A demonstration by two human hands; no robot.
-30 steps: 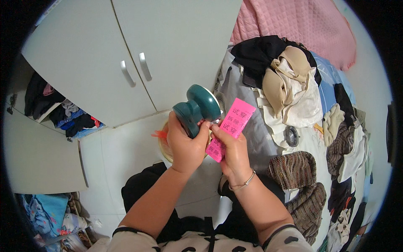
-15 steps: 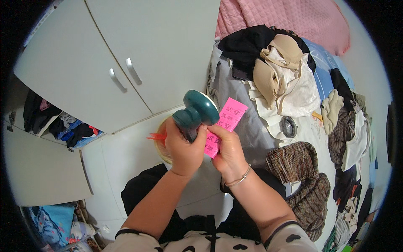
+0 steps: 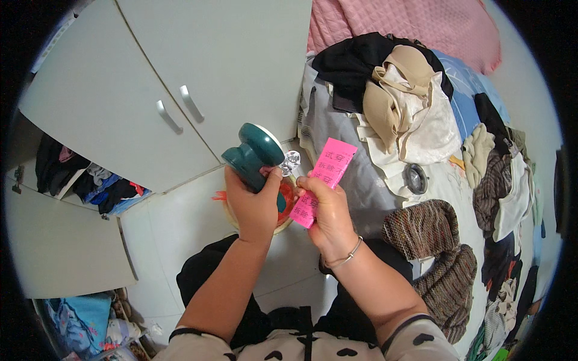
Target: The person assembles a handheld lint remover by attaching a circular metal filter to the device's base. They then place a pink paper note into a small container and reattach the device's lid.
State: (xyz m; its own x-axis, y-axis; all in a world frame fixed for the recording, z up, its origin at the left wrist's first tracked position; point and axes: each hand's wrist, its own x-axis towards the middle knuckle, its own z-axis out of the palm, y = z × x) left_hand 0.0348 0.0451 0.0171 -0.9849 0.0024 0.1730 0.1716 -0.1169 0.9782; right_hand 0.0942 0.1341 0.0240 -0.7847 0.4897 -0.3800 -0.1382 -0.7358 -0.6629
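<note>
My left hand is wrapped round a dark green fabric shaver with a wide round head, tilted up and to the left. Between the thumb and fingers of my right hand is a bright pink printed paper strip, slanting up to the right. A small gap separates the shaver and the strip. Just past the shaver's head shows a shiny, crumpled silvery piece; what supports it I cannot tell. Below my hands stands a round bin with red inside, partly hidden by my left hand.
A bed on the right holds a beige bra, a brown knitted garment, a round dark-rimmed container and heaped clothes. Ahead is a white wardrobe with two handles. At left, an open compartment holds folded clothes.
My left hand has drawn the shaver left and up, away from the pink strip. The silvery piece and the bin's red inside now show between my hands.
</note>
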